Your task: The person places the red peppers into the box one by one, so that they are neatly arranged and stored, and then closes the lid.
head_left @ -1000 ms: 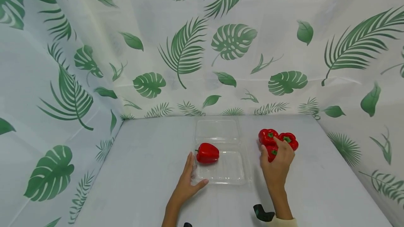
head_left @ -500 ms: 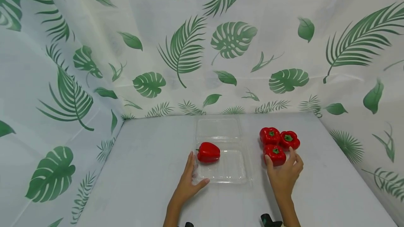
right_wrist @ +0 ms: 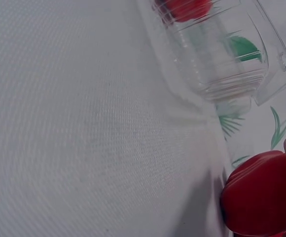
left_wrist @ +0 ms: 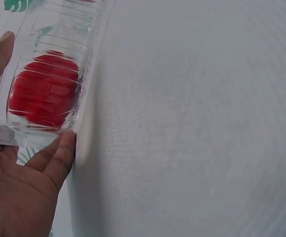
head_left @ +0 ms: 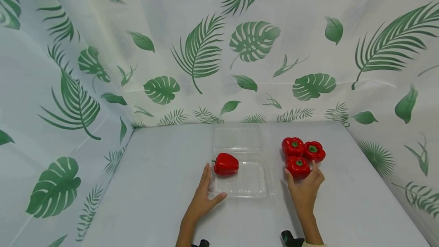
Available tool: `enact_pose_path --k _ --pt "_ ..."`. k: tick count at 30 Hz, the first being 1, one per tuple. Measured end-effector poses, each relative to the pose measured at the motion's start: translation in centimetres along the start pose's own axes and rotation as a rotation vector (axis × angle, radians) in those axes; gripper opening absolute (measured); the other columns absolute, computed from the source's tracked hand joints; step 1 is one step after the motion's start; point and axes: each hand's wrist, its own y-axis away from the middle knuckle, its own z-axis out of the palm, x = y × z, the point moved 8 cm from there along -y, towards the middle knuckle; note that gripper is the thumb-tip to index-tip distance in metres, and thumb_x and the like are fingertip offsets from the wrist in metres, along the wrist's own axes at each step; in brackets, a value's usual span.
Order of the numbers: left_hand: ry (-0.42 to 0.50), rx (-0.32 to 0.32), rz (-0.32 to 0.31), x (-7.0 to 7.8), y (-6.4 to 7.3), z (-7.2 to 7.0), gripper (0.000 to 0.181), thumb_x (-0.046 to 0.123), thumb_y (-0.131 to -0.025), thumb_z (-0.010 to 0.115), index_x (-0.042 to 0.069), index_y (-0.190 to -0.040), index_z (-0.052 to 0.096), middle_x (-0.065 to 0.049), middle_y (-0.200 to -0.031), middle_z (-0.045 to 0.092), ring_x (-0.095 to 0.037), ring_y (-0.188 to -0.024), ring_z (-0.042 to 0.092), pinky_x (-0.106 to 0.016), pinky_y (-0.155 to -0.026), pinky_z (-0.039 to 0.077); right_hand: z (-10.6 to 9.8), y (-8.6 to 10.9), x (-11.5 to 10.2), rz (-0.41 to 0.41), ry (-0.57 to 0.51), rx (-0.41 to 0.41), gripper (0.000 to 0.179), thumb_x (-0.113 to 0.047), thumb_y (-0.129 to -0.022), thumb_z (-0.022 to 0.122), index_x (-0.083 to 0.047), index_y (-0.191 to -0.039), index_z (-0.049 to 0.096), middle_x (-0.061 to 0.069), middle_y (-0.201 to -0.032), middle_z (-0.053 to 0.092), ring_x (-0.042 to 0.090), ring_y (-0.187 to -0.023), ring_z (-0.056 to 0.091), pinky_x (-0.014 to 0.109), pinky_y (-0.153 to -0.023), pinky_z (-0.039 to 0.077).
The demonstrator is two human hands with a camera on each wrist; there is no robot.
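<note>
A clear plastic clamshell container (head_left: 247, 188) lies with its lid folded back, a red bell pepper (head_left: 226, 164) on its side in the left part of the base. My left hand (head_left: 202, 199) rests against the container's left side, fingers fairly straight, thumb by the front edge; the left wrist view shows fingertips (left_wrist: 68, 143) touching the wall. On the right, my right hand (head_left: 305, 190) holds the front red bell pepper (head_left: 297, 167) between thumb and fingers. That pepper (right_wrist: 261, 197) fills the right wrist view's lower corner, most of the hand out of frame.
Two more red bell peppers stand just behind the held one: one at back left (head_left: 292, 146), one at back right (head_left: 314, 151). The white table (head_left: 164, 163) ends at a leaf-patterned cloth backdrop (head_left: 257, 98), with cloth sides left and right.
My right hand has drawn back from over the pepper group to the near side of the front pepper, with its thumb and fingers at that pepper's sides. The left hand has stayed at the container.
</note>
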Motion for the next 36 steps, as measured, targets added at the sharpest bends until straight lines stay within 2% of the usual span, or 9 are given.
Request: enact_pose_path --k 8,16,22,31,36 --pt "0.002 -0.002 0.006 0.0 -0.2 -0.2 0.103 0.042 -0.083 0.075 0.023 -0.159 0.008 0.006 -0.166 0.004 -0.029 -0.151 0.02 -0.049 -0.106 0.042 0.7 0.1 0.3 0.031 -0.017 -0.026 0.098 -0.018 -0.079 0.079 -0.008 -0.154 0.017 0.027 -0.141 0.03 0.039 -0.134 0.033 0.069 -0.098 0.044" --pt "0.031 -0.009 0.013 -0.1 -0.2 -0.1 0.102 0.041 -0.083 0.074 0.023 -0.159 0.008 0.004 -0.166 0.004 -0.031 -0.15 0.023 -0.049 -0.105 0.044 0.8 0.4 0.6 0.072 -0.041 -0.043 0.098 -0.02 -0.081 0.078 -0.009 -0.154 0.014 0.028 -0.142 0.03 0.042 -0.135 0.034 0.067 -0.104 0.039" --pt "0.01 -0.004 -0.013 -0.3 0.0 -0.1 0.104 0.043 -0.081 0.075 0.026 -0.159 0.007 0.006 -0.166 0.005 -0.031 -0.149 0.026 -0.049 -0.104 0.045 1.2 0.8 0.7 0.071 -0.036 -0.05 0.098 -0.019 -0.082 0.078 -0.008 -0.154 0.013 0.028 -0.142 0.03 0.044 -0.135 0.035 0.067 -0.104 0.039" --pt "-0.003 0.003 -0.034 -0.5 0.0 0.1 0.106 0.045 -0.08 0.076 0.026 -0.158 0.008 0.006 -0.166 0.007 -0.031 -0.147 0.03 -0.048 -0.104 0.045 1.2 0.9 0.6 0.04 -0.045 -0.02 0.092 -0.016 -0.082 0.078 -0.003 -0.151 0.019 0.027 -0.143 0.034 0.043 -0.135 0.035 0.065 -0.107 0.037" --pt "-0.005 -0.001 -0.034 -0.4 0.0 0.2 0.105 0.046 -0.08 0.076 0.027 -0.158 0.008 0.007 -0.166 0.006 -0.03 -0.149 0.026 -0.049 -0.104 0.044 0.8 0.9 0.6 0.014 -0.07 0.004 0.088 -0.014 -0.081 0.078 -0.001 -0.149 0.023 0.027 -0.143 0.036 0.043 -0.136 0.035 0.065 -0.109 0.035"
